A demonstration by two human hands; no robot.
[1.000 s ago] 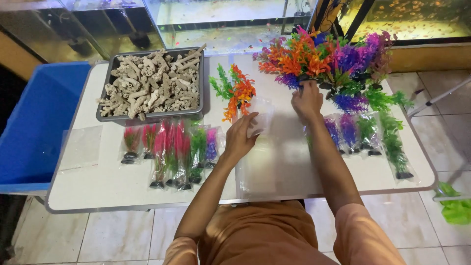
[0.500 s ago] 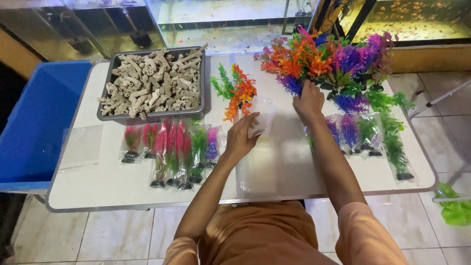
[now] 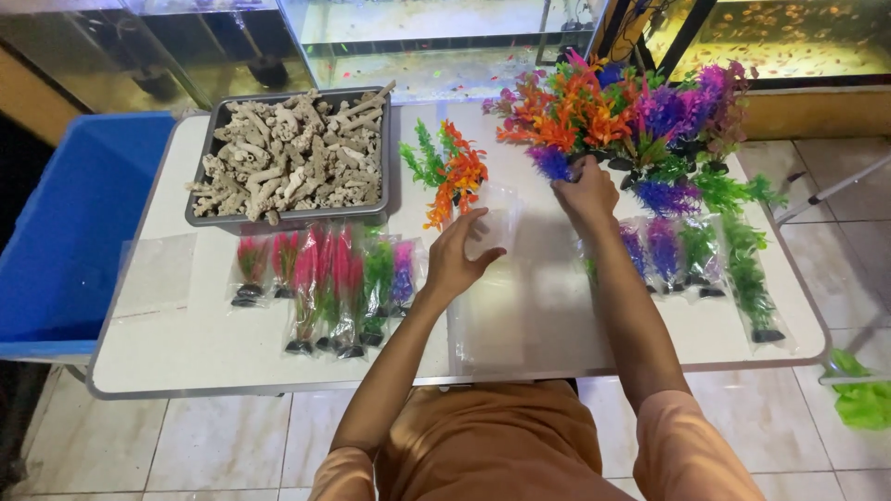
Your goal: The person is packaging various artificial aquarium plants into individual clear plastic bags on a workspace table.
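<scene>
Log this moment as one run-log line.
left hand: on clear bag, open | right hand: gripping plant pile | table: bagged plants, coral tray

One grey tray (image 3: pixel 382 148) of pale coral pieces (image 3: pixel 288 158), too many to count. One blue bin (image 3: pixel 74 241). About seven bagged plastic plants (image 3: pixel 325 283) at left, about five bagged plants (image 3: pixel 691 255) at right. Two hands: left hand (image 3: pixel 459 260), right hand (image 3: pixel 585 193).

Clear bag (image 3: pixel 492 227) – flat, mid-table.
</scene>
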